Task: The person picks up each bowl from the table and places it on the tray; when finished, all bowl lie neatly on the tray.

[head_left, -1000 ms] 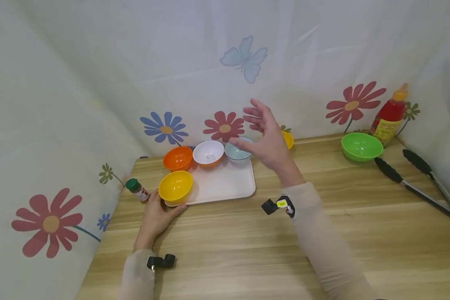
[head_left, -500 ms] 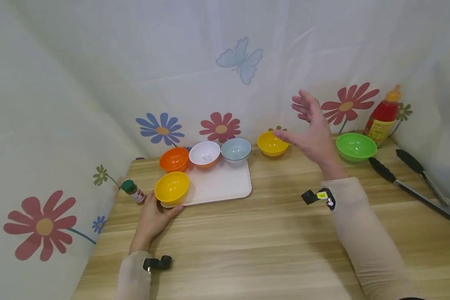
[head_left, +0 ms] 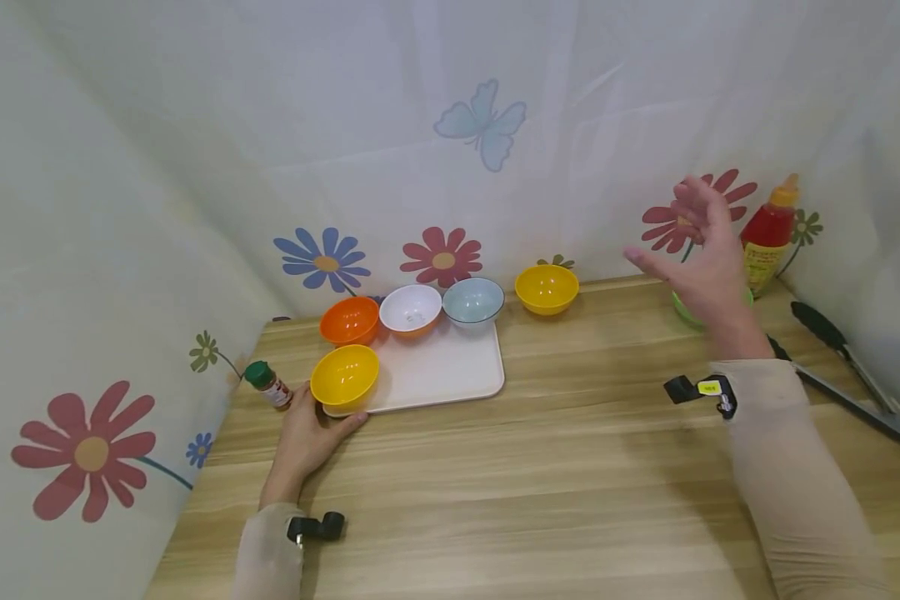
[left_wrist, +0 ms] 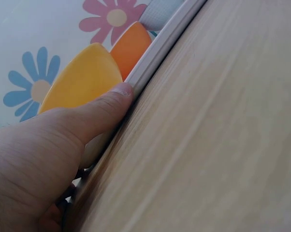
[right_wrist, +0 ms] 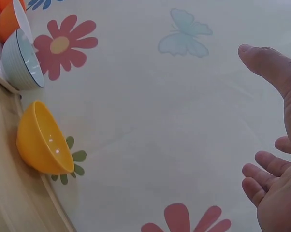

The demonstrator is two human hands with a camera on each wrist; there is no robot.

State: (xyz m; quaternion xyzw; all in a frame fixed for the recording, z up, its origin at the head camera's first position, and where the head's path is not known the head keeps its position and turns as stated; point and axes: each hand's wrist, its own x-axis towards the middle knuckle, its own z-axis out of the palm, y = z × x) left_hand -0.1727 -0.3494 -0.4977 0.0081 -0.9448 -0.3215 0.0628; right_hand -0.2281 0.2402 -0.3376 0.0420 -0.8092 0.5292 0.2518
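Observation:
My left hand holds the near left corner of a white tray. Its thumb lies along the tray's front edge, right below a yellow bowl; the other fingers are partly hidden at the left side. Also on the tray stand an orange bowl, a white-lined bowl with an orange outside, and a pale blue bowl. My right hand is raised with fingers spread and nothing in it. It covers most of a green bowl in the head view.
Right of the tray stands another yellow bowl. A green-capped spice jar is beside my left fingers. At the right are a red sauce bottle and black-handled tongs. A flowered curtain hangs behind the wooden table.
My right hand has moved right, from near the pale blue bowl past the second yellow bowl to in front of the green bowl. My left hand has stayed at the tray corner.

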